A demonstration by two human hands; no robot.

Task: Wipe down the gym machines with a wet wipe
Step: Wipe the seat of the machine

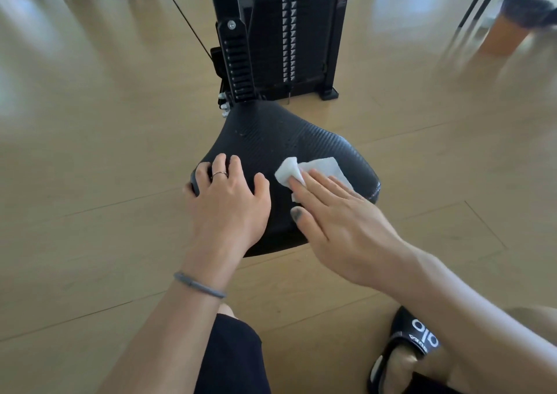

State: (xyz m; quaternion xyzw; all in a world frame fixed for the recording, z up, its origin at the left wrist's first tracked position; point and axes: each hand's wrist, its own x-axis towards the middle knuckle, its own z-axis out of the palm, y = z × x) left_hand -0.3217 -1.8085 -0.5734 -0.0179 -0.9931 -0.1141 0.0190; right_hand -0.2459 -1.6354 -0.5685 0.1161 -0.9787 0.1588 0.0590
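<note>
- Wet wipe [316, 169], white and partly crumpled at its left end, lies on the right half of the black machine seat [271, 140], toward the seat's right edge.
- Right hand [337, 212] lies flat on the wipe with straight fingers pressing it onto the pad; the grip is open, fingertips covering the near part of the wipe, thumb spread out toward the seat's near edge.
- Left hand [229, 194] rests on the seat's left side, its fingers curled over the left edge and holding the pad there; the thumb lies on the top surface, pointing toward the wipe.
- 1 thin ring [219, 174] sits on a finger of the left hand, and a grey wristband [199, 285] circles the left wrist.
- Seat pad has a ribbed, textured black surface and is wider at its near end, narrowing toward the far end.
- Weight stack [287, 40] in a black frame stands on the wooden floor [90, 152] just behind the seat's far end, with a black cable [180, 10] running diagonally up to the left.
- Black slide sandal [404, 351] with white lettering shows at the lower right, on the floor.
- Blurred orange object [506, 31] with a dark top stands on the floor at the upper right.
</note>
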